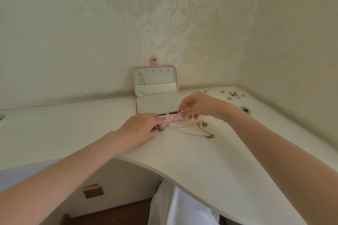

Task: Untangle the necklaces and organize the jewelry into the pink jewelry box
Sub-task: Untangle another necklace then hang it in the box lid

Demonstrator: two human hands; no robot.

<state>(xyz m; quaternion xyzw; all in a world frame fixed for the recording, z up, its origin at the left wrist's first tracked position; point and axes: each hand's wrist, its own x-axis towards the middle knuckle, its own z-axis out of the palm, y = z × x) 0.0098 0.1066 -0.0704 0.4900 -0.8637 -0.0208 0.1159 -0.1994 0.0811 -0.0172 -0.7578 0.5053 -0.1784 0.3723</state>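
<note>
On the white counter (182, 160), the left hand (141, 127) pinches one end of a thin chain (169, 121), fingers curled tight. Behind it the pink jewelry box (155, 87) stands open. The right hand (196, 105) pinches the chain's other end, lifted taut. The tangled necklaces (199, 129) lie just beside. Untangling looks underway; next, teasing this strand free calls for gentle pulling.
</note>
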